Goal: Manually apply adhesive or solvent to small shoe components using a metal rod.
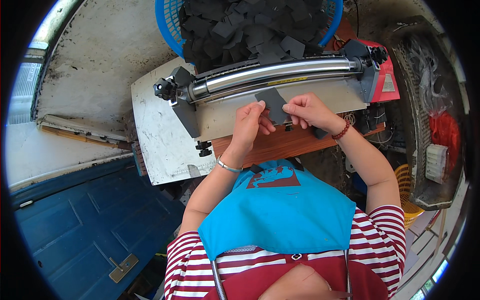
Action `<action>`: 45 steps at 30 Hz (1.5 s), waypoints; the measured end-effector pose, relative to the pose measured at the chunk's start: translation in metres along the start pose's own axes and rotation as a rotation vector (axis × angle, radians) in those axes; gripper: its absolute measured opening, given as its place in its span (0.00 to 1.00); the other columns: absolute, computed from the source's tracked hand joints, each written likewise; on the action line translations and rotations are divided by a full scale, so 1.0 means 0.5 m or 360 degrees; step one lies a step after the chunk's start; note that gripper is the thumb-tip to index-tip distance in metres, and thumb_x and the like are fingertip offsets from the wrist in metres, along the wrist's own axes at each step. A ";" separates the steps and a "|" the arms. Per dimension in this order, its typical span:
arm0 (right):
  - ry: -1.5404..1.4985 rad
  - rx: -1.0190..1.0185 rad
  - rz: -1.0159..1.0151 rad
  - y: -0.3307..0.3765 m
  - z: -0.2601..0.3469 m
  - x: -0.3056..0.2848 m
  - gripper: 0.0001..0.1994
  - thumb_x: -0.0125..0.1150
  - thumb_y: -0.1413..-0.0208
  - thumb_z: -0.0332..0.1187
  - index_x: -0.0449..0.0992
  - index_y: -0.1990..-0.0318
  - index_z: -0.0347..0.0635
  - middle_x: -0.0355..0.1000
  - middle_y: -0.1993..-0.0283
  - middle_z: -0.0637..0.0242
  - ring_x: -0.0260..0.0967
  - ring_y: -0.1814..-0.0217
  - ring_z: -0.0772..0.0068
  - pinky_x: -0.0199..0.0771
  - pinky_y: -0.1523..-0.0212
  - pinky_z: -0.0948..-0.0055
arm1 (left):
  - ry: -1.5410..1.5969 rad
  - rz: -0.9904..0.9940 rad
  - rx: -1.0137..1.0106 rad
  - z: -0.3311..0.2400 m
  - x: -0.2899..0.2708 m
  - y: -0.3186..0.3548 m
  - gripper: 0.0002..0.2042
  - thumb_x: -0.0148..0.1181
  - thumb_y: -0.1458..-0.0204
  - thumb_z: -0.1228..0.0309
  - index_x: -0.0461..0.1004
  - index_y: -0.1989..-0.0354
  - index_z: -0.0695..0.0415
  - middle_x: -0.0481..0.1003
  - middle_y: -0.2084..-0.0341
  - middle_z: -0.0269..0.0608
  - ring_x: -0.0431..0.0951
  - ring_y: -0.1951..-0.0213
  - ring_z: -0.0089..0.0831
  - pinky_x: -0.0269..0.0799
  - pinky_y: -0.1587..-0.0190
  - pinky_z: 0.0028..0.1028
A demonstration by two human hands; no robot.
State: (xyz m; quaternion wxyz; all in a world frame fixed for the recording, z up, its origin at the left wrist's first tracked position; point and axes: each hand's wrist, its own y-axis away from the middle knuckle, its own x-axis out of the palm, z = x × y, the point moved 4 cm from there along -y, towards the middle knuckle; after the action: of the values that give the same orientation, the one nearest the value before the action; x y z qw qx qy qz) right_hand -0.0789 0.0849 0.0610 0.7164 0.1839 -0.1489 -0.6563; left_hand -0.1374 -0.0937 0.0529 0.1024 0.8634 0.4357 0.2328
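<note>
A thin, dark grey flat piece with cut corners is pinched between both my hands over the metal feed plate of a roller machine. My left hand grips its left edge with thumb and fingers, and my right hand holds the right edge the same way. Just beyond the piece runs the machine's shiny steel roller, set between dark end brackets with black knobs. The piece looks apart from the roller. Behind the machine, a heap of similar dark pieces fills a blue plastic basket.
The machine's red end housing is at the right. A white board lies to the left, and a reddish-brown wooden top is below the plate. At far right stand a worn trough with plastic bags and a yellow basket.
</note>
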 end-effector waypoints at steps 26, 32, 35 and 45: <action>0.1107 0.0400 -0.1190 0.134 -0.425 -0.109 0.33 0.61 0.49 0.53 0.68 0.45 0.34 0.71 0.52 0.50 0.70 0.51 0.47 0.70 0.51 0.57 | -0.0380 0.0431 -0.0115 0.049 0.106 0.008 0.12 0.48 0.42 0.73 0.77 0.57 0.62 0.75 0.74 0.35 0.75 0.75 0.21 0.70 0.73 0.18; 0.1124 0.0256 -0.1396 0.126 -0.414 -0.088 0.32 0.63 0.50 0.49 0.67 0.43 0.36 0.68 0.49 0.50 0.69 0.49 0.46 0.69 0.48 0.58 | -0.0471 0.0535 -0.0288 0.088 0.128 0.012 0.12 0.49 0.43 0.72 0.77 0.56 0.61 0.75 0.73 0.34 0.74 0.74 0.18 0.68 0.72 0.17; 0.1037 0.0165 -0.1560 0.130 -0.432 -0.091 0.30 0.64 0.51 0.46 0.68 0.43 0.36 0.68 0.51 0.51 0.69 0.51 0.47 0.70 0.50 0.58 | -0.0508 0.0512 -0.0317 0.092 0.129 0.014 0.12 0.50 0.43 0.72 0.77 0.56 0.61 0.75 0.73 0.35 0.74 0.74 0.18 0.68 0.72 0.17; 0.0649 0.0173 -0.1591 0.136 -0.460 -0.115 0.20 0.68 0.53 0.41 0.73 0.61 0.32 0.70 0.63 0.53 0.69 0.64 0.56 0.69 0.63 0.63 | -0.0490 0.0656 -0.0419 0.125 0.146 0.011 0.12 0.48 0.42 0.72 0.76 0.55 0.61 0.75 0.72 0.33 0.74 0.73 0.18 0.68 0.72 0.16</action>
State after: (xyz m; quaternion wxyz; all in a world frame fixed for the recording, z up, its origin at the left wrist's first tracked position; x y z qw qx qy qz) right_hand 0.0804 0.1628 -0.1103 0.3206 0.3928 0.0650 -0.8595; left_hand -0.0652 -0.0369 0.0234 0.2289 0.9383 0.1963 0.1695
